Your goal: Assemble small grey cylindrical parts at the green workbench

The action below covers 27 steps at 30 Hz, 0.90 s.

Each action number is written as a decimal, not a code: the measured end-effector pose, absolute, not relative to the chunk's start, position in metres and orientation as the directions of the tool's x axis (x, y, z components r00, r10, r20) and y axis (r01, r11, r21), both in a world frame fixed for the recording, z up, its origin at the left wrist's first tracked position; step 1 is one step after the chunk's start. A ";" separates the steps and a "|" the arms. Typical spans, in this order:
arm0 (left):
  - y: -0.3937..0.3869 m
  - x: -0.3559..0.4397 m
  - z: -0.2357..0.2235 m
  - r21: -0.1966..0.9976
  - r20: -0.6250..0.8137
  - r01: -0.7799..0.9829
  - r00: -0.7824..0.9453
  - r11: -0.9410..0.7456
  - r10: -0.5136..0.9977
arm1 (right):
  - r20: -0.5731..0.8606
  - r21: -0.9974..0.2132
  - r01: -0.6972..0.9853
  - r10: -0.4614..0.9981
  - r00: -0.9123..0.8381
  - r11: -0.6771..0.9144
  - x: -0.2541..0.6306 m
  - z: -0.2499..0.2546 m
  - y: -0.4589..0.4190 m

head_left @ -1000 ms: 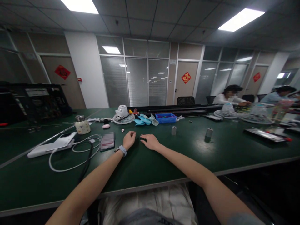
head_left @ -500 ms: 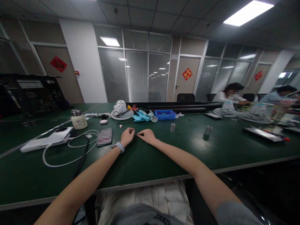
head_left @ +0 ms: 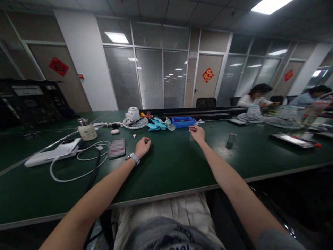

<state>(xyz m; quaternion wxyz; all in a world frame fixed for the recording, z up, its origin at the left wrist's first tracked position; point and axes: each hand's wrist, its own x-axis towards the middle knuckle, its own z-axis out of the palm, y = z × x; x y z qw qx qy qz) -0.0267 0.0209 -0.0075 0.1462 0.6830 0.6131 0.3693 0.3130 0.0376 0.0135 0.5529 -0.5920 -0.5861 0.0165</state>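
My right hand (head_left: 198, 134) reaches over the small grey metal cylinder (head_left: 191, 138) that stands upright on the green table. Its thumb and fingers are pinched at the cylinder's top; whatever they hold is too small to make out. My left hand (head_left: 143, 147), with a watch (head_left: 134, 158) on the wrist, rests on the table further left. Its fingers are curled in, and their contents are hidden. A second grey metal cylinder (head_left: 232, 138) stands to the right of my right hand.
Behind my hands lie a white fan body (head_left: 133, 114), light-blue fan blades (head_left: 157, 124) and a blue tray (head_left: 183, 122) of small parts. To the left are a bottle (head_left: 87, 132), a white cable (head_left: 53, 173) and a power bank (head_left: 39, 159). Co-workers sit far right.
My right hand has left my left hand's side and moved right and away from me to the nearer cylinder. My left hand has stayed nearly in place. The view has tilted slightly.
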 end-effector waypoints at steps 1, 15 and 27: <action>0.021 -0.027 -0.008 0.651 0.323 0.731 -0.023 -0.205 0.946 | 0.609 -0.709 0.635 0.720 0.332 0.306 0.315 0.012 0.040; 0.019 -0.026 -0.007 0.635 0.332 0.742 -0.013 -0.214 0.943 | 0.347 -0.938 0.159 0.817 0.461 0.309 0.323 0.009 0.041; 0.023 -0.028 -0.009 0.638 0.316 0.740 0.000 -0.213 0.949 | 0.334 -0.942 0.092 0.863 0.380 0.324 0.335 0.011 0.040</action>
